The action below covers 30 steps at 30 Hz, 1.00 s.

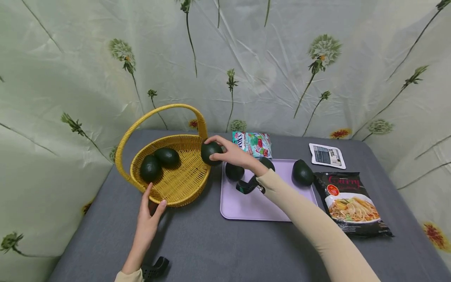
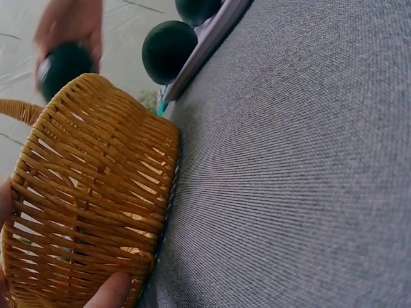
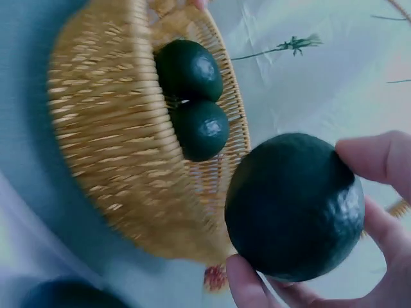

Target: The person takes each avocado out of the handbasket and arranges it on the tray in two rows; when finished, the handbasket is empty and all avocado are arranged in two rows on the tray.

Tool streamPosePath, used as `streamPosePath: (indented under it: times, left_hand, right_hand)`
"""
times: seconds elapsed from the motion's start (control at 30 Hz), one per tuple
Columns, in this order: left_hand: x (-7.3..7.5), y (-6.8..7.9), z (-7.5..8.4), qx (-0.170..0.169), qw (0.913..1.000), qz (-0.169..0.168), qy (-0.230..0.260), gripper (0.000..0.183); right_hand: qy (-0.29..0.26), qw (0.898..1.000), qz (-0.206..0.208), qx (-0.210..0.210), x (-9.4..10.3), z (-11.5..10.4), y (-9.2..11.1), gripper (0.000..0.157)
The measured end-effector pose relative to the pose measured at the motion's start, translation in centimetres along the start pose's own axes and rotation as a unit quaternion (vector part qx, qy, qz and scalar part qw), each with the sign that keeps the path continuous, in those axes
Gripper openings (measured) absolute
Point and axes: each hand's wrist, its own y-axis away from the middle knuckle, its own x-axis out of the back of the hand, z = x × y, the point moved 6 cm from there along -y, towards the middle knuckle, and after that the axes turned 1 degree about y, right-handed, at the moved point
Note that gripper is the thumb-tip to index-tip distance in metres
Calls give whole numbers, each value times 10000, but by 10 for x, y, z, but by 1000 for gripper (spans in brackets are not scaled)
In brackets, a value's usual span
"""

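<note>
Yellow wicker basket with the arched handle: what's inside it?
Two dark green, rounded avocados lie in the basket, at left in the head view. A third avocado, gripped by the right hand, isn't resting inside. Whatever lies beneath the two is hidden.

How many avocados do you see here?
6: two avocados in the basket, one in the right hand's grip, three on the tray; the arm may hide more.
</note>
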Motion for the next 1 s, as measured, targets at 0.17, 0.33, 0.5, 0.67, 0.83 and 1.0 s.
streamPosePath:
  times: [0.17, 0.33, 0.5, 0.67, 0.83, 1.0]
  left_hand:
    - [1, 0, -1, 159, 9999, 34, -1, 74]
    - [1, 0, -1, 180, 9998, 46, -42, 74]
    - [-1, -1, 0, 157, 9999, 29, -64, 74]
    - [0, 0, 0, 101, 9999, 38, -19, 74]
    - [-1, 0, 1, 104, 9999, 17, 25, 74]
    - [-1, -1, 1, 141, 9999, 3, -16, 74]
  right_hand:
    - [-209, 9991, 209, -297, 12, 20, 46, 47]
    - [-160, 9983, 276, -485, 12, 36, 84, 54]
    - [-119, 9981, 226, -554, 3, 43, 107, 52]
    - [44, 9981, 62, -619, -17, 58, 114, 48]
    - [84, 9983, -206, -530, -36, 67, 114, 48]
    - [-118, 9982, -323, -488, -46, 70, 112, 50]
